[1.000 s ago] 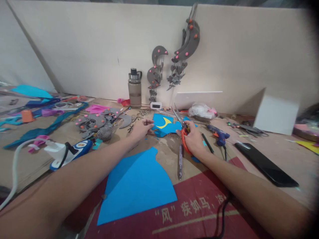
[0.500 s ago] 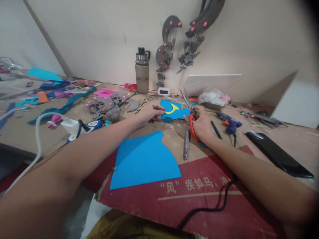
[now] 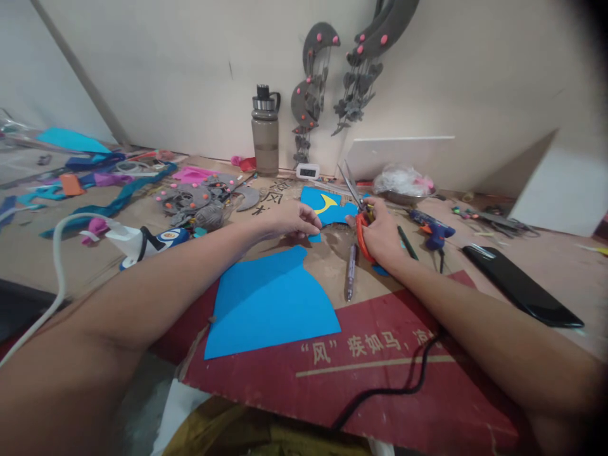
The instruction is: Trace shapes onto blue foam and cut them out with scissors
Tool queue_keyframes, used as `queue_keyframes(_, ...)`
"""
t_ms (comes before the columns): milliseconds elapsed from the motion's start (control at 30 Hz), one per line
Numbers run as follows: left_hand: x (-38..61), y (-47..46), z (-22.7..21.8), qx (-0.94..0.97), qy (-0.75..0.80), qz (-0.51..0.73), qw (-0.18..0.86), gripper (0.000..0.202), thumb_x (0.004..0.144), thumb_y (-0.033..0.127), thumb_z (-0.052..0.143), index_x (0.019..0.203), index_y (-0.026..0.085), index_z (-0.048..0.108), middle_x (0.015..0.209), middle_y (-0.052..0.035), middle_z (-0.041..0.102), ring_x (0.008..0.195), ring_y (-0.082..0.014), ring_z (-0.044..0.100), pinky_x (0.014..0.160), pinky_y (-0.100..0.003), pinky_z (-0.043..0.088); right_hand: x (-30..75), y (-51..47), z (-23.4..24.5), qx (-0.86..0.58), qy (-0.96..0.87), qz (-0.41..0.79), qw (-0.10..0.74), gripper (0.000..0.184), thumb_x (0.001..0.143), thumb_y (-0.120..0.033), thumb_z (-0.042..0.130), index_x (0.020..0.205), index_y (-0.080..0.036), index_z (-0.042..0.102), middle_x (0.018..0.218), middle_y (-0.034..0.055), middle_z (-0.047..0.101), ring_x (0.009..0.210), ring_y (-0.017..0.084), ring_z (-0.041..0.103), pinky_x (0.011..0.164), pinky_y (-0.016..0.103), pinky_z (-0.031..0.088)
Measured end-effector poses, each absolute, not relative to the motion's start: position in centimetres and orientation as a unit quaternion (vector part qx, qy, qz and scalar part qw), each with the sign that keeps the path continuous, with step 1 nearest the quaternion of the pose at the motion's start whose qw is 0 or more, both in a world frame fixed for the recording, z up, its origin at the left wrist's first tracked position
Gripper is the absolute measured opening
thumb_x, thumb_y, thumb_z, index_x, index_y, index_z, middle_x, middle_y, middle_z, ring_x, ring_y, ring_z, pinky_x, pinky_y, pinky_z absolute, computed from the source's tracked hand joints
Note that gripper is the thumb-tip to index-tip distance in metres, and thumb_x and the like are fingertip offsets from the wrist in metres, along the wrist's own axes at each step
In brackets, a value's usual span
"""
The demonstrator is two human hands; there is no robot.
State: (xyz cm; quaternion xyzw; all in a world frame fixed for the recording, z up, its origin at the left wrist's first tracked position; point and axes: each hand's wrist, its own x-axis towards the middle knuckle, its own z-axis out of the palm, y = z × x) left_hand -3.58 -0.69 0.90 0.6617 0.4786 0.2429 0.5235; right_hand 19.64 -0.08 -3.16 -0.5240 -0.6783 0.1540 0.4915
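Note:
My left hand (image 3: 292,220) pinches the near edge of a small blue foam piece (image 3: 327,208) that carries a yellow crescent template. My right hand (image 3: 380,234) is closed round the orange handles of a pair of scissors (image 3: 355,197), whose blades point up and away beside the blue piece. A large blue foam sheet (image 3: 270,301) lies flat on the cardboard in front of me, between my forearms. A pen (image 3: 350,272) lies just left of my right wrist.
A blue glue gun (image 3: 430,227) and a black phone (image 3: 520,288) lie to the right. A water bottle (image 3: 265,130), a small clock (image 3: 308,170) and grey moon hangings (image 3: 308,82) stand at the wall. Grey and pink foam scraps (image 3: 194,196) and a white hose (image 3: 57,247) lie left.
My left hand has drawn back a little toward me along the blue piece's near edge. The right hand with the scissors stays beside the piece. The camera shifted slightly.

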Motion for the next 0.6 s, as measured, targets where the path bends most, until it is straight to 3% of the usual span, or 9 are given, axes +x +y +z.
queue_keyframes(100,-4.3,-0.5,1.7,0.714,0.461,0.177,0.496,0.017,0.074,0.016,0.078,0.09,0.016,0.072,0.062,0.0018,0.065,0.053,-0.0101,0.057,0.056,-0.024,0.041,19.8,0.1,-3.3,-0.519,-0.684,0.153,0.489,0.058,0.072,-0.059,0.075,0.113,-0.021,0.059,0.077,0.0014,0.062,0.068,0.021,0.056,0.067,0.038,0.049)
queue_keyframes(267,-5.6,0.3,2.4,0.771,0.436,0.129,0.446,0.011,0.071,0.023,0.079,0.078,0.017,0.073,0.064,-0.0006,0.068,0.058,-0.0113,0.059,0.058,-0.025,0.041,19.9,0.3,-3.3,-0.508,-0.684,0.148,0.502,0.056,0.074,-0.057,0.074,0.113,-0.021,0.057,0.083,0.0028,0.063,0.073,0.021,0.057,0.071,0.039,0.05)
queue_keyframes(467,-6.4,0.6,2.3,0.771,0.412,0.032,0.485,0.016,0.068,0.027,0.08,0.079,0.019,0.072,0.063,0.001,0.068,0.058,-0.0128,0.06,0.058,-0.025,0.042,19.8,0.1,-3.3,-0.504,-0.689,0.137,0.503,0.054,0.075,-0.056,0.074,0.113,-0.021,0.057,0.085,0.0029,0.063,0.075,0.021,0.058,0.072,0.039,0.05)
queue_keyframes(600,-5.5,0.0,1.9,0.763,0.392,0.114,0.5,0.015,0.069,0.026,0.08,0.079,0.018,0.072,0.063,-0.0002,0.067,0.056,-0.0125,0.059,0.056,-0.025,0.042,19.7,0.0,-3.2,-0.502,-0.69,0.139,0.503,0.054,0.075,-0.056,0.074,0.113,-0.02,0.057,0.084,0.0031,0.063,0.075,0.022,0.058,0.072,0.04,0.05)
